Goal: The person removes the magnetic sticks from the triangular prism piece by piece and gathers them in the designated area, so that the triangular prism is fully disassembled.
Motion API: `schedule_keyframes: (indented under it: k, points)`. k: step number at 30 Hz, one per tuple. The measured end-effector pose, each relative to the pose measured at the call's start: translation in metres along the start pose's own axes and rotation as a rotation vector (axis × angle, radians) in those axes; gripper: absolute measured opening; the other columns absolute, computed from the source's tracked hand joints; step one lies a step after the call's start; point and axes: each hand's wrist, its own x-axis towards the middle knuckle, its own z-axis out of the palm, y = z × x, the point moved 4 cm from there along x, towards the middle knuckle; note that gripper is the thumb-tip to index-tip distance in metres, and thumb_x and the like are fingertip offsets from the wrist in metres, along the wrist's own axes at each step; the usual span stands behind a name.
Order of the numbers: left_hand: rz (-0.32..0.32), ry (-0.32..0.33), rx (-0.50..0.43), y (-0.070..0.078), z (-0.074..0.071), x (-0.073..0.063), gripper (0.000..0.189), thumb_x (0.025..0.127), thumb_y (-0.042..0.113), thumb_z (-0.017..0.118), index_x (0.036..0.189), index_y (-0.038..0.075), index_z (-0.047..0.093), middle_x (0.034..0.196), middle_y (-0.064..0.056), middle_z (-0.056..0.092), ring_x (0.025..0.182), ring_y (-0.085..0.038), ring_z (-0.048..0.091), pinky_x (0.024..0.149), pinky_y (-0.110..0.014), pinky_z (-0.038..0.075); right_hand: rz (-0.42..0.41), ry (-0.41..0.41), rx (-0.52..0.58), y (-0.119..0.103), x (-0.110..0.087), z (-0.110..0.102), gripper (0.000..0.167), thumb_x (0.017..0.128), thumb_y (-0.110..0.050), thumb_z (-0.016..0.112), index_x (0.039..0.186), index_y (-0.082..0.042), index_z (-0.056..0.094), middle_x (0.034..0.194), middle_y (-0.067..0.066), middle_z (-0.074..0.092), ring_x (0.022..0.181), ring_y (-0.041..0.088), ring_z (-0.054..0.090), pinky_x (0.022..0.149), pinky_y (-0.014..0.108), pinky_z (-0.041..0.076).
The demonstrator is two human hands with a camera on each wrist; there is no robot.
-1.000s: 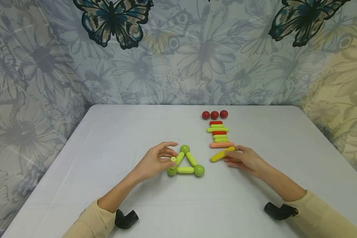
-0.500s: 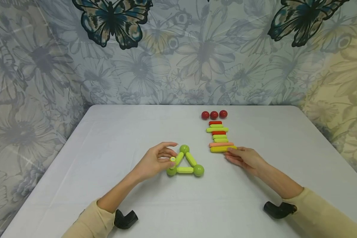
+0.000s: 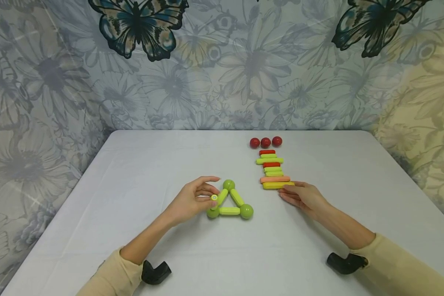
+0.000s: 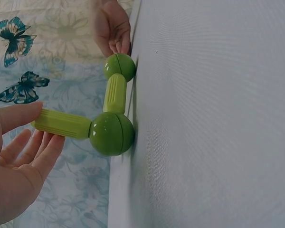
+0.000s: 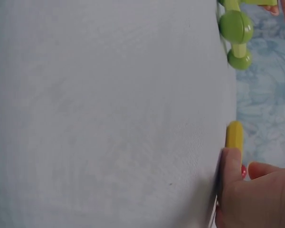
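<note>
On the table, three green balls joined by three light-green rods form a triangle [image 3: 230, 211]. My left hand [image 3: 190, 201] pinches an upright light-green rod [image 4: 61, 124] between thumb and fingers; the rod rises from the triangle's near-left ball [image 4: 111, 134]. My right hand [image 3: 308, 199] holds the right end of a yellow rod [image 3: 273, 186], thumb on it. The yellow rod lies flat just in front of a peach rod [image 3: 275, 179], nearly parallel to it. In the right wrist view the right hand covers part of the yellow rod [image 5: 234, 134].
Beyond the peach rod runs a column of red and light-green rods [image 3: 269, 160], laid crosswise. Three red balls [image 3: 265, 142] sit in a row at the far end. The white table [image 3: 133, 172] meets a floral wall hanging [image 3: 222, 90] at the back.
The right hand has turned the yellow rod from a slant to lie alongside the peach rod, with little movement in the last half second. The left hand stays where it was.
</note>
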Motion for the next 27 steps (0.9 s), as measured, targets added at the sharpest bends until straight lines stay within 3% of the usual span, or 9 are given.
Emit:
schedule_keyframes:
  k: [3, 6, 21, 27]
  points:
    - [0.002, 0.002, 0.000, -0.0001, 0.0000, 0.0000, 0.060, 0.085, -0.006, 0.067, 0.139, 0.007, 0.045, 0.113, -0.014, 0.060, 0.109, -0.026, 0.057, 0.091, -0.032, 0.048, -0.003, 0.002, 0.004, 0.0015, -0.0003, 0.0011, 0.077, 0.098, -0.010, 0.054, 0.151, 0.000, -0.001, 0.127, 0.018, 0.047, 0.091, 0.012, 0.064, 0.087, 0.028, 0.049]
    - [0.006, 0.005, 0.001, 0.0000, 0.0001, -0.0001, 0.060, 0.085, -0.006, 0.067, 0.138, 0.006, 0.045, 0.112, -0.012, 0.060, 0.109, -0.026, 0.057, 0.090, -0.031, 0.048, -0.012, -0.011, 0.011, 0.0021, -0.0004, 0.0023, 0.076, 0.099, -0.009, 0.052, 0.151, 0.000, -0.003, 0.134, 0.020, 0.042, 0.093, 0.013, 0.063, 0.089, 0.028, 0.048]
    - [0.012, -0.006, 0.002, 0.0013, 0.0002, -0.0004, 0.059, 0.085, -0.005, 0.067, 0.139, 0.005, 0.044, 0.114, -0.015, 0.059, 0.109, -0.027, 0.056, 0.090, -0.030, 0.048, -0.014, -0.020, 0.041, 0.0034, -0.0042, 0.0075, 0.075, 0.100, -0.009, 0.049, 0.152, -0.006, -0.004, 0.124, 0.013, 0.052, 0.096, 0.013, 0.064, 0.090, 0.028, 0.048]
    - [0.003, -0.003, 0.004, 0.0000, -0.0001, 0.0001, 0.059, 0.085, -0.005, 0.067, 0.138, 0.006, 0.045, 0.114, -0.013, 0.060, 0.109, -0.026, 0.056, 0.091, -0.030, 0.048, -0.042, -0.045, 0.023, 0.0033, -0.0070, 0.0095, 0.075, 0.099, -0.008, 0.050, 0.152, -0.003, -0.004, 0.131, 0.018, 0.047, 0.100, 0.015, 0.062, 0.091, 0.030, 0.047]
